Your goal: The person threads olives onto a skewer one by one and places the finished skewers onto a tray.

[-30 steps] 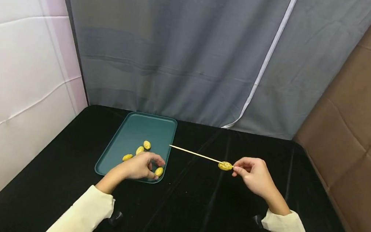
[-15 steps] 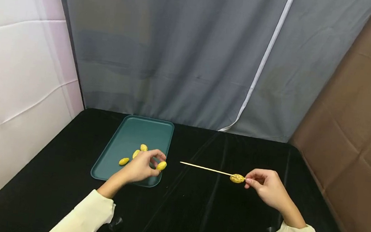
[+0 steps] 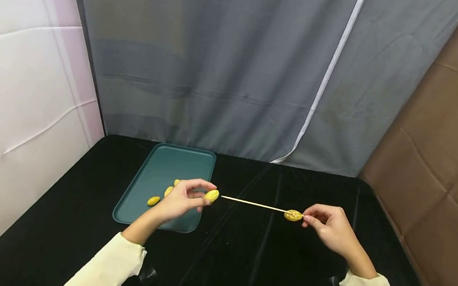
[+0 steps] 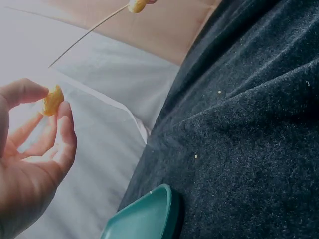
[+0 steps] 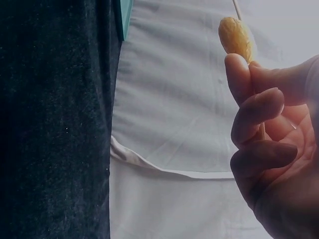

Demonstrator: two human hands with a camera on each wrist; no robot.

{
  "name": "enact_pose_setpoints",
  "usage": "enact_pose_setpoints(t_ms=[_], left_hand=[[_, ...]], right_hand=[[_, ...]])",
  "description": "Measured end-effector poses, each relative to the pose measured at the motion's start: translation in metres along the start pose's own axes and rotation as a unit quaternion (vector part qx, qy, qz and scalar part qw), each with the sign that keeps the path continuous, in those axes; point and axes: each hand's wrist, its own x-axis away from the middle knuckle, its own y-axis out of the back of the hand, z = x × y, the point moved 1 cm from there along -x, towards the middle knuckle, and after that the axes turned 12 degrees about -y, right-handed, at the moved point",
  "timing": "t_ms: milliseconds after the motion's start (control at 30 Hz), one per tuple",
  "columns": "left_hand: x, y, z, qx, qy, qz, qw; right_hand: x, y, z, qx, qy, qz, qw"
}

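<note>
My left hand (image 3: 183, 200) pinches a yellow oval piece (image 3: 212, 196) between thumb and fingertips, above the tray's right edge. In the left wrist view this piece (image 4: 52, 101) is a short way from the stick's pointed end. My right hand (image 3: 329, 227) grips the blunt end of a thin wooden stick (image 3: 254, 204), which points left toward the left hand. One yellow piece (image 3: 293, 215) is threaded on the stick, close to the right fingertips; the right wrist view shows that piece (image 5: 237, 39) just above thumb and forefinger.
A teal tray (image 3: 178, 161) lies at the left on the black cloth-covered table (image 3: 235, 261). Several yellow pieces, one of them (image 3: 153, 201) at the left, lie on it, some partly behind the left hand. A grey curtain (image 3: 227, 70) hangs behind the table.
My left hand has lifted its yellow piece off the tray and moved it right, close to the stick's tip. The right hand with the stick has shifted right and slightly down.
</note>
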Motion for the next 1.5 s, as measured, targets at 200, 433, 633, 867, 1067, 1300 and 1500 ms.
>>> enact_pose_setpoints(t_ms=[200, 433, 633, 867, 1067, 1300, 1500], left_hand=[[-0.002, 0.0, -0.001, -0.004, -0.019, 0.006, 0.9998], [-0.005, -0.002, -0.003, -0.009, -0.026, 0.011, 0.9996], [-0.006, -0.004, -0.004, -0.013, -0.028, 0.013, 0.9994], [-0.006, -0.005, -0.004, -0.031, -0.037, 0.021, 0.9986], [-0.007, -0.006, -0.003, -0.046, -0.05, 0.016, 0.9976], [-0.007, -0.011, 0.005, 0.044, -0.048, -0.057, 0.9962], [-0.006, -0.02, 0.015, 0.152, -0.075, -0.103, 0.9801]], right_hand=[[-0.002, -0.001, 0.002, 0.011, 0.001, -0.007, 0.9999], [-0.003, 0.0, 0.002, 0.017, -0.004, -0.008, 0.9998], [-0.002, 0.002, 0.004, 0.014, -0.017, -0.004, 0.9998], [0.0, 0.004, 0.005, 0.02, -0.021, -0.009, 0.9995], [0.001, 0.005, 0.005, 0.024, -0.015, -0.012, 0.9995], [0.003, 0.003, 0.007, 0.016, -0.019, -0.005, 0.9997], [0.005, 0.0, 0.005, 0.009, -0.019, -0.019, 0.9996]])
